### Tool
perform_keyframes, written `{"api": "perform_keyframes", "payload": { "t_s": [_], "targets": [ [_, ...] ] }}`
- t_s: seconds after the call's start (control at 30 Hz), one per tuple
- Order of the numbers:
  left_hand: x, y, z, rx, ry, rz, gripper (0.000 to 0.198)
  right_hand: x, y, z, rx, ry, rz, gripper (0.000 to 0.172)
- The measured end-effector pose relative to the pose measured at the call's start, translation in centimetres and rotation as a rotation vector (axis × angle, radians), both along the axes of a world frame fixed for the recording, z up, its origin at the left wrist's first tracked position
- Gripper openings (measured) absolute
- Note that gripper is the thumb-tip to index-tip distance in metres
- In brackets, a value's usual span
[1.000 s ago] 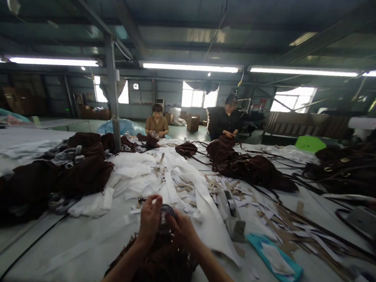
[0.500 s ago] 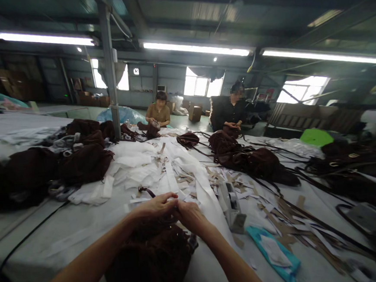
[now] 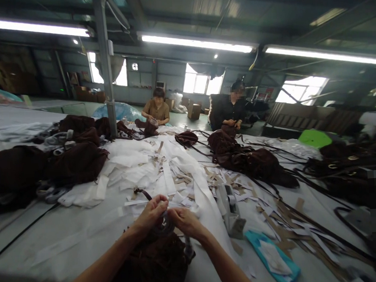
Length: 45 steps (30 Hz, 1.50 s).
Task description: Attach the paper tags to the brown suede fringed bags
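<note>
A dark brown bag (image 3: 152, 265) with a frayed-looking edge lies on the white-covered table in front of me. Above its top edge, my left hand (image 3: 153, 211) is closed in a pinch. My right hand (image 3: 184, 221) is closed beside it, fingertips close to the left ones. Translucent wrapping (image 3: 163, 224) on the bag shows beneath and between the hands. The exact bit pinched is too small to make out. A brown strap end with a metal piece (image 3: 141, 191) sticks out beyond my left hand. Another wrapped fitting (image 3: 189, 245) hangs at the bag's right side.
A grey tape dispenser (image 3: 231, 211) and a blue packet (image 3: 273, 258) lie to the right among paper scraps. Brown bags (image 3: 75, 165) are piled left, with more bags (image 3: 248, 160) right. White sheets (image 3: 127, 163) lie ahead. Two people (image 3: 157, 108) work across the table.
Both hands have moved slightly left and down, and their fingertips have come a little apart. More of the translucent wrapping shows between them. A blurred shape has appeared at the right edge.
</note>
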<state>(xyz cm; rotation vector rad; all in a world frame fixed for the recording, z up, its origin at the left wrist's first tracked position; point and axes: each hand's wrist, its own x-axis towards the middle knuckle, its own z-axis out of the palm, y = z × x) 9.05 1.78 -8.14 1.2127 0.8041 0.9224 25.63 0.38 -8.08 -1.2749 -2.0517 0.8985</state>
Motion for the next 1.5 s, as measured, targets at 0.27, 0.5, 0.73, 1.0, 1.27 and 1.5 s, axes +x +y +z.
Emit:
{"api": "perform_keyframes", "payload": {
  "t_s": [0.27,0.5,0.73,1.0,1.27,1.5],
  "targets": [
    [-1.9,0.1,-0.6,0.223,0.296,-0.077,0.038,-0.1,-1.0,-1.4,0.109,-0.138,-0.074,0.05],
    [-4.2,-1.9,1.6,0.478,0.723,-0.361,0.032,-0.2,-2.8,-1.8,0.213,-0.329,0.042,0.037],
    [-4.5,-2.4,0.3,-0.011,0.554,-0.616,0.048,-0.6,-3.6,-2.0,0.39,-0.61,0.119,0.045],
    [-2.8,-3.6,-3.6,-0.16,0.282,-0.307,0.05,-0.7,-4.2,-3.5,0.495,-0.516,-0.033,0.046],
    [-1.7,-2.8,-7.7,-0.383,-0.057,-0.049,0.045,-0.9,-2.6,-7.3,0.534,-0.318,-0.181,0.059],
    [-3.5,0.7,-9.1,-0.662,-0.292,0.128,0.042,3.2,-0.9,-8.3,0.266,0.007,-0.464,0.066]
  ]
}}
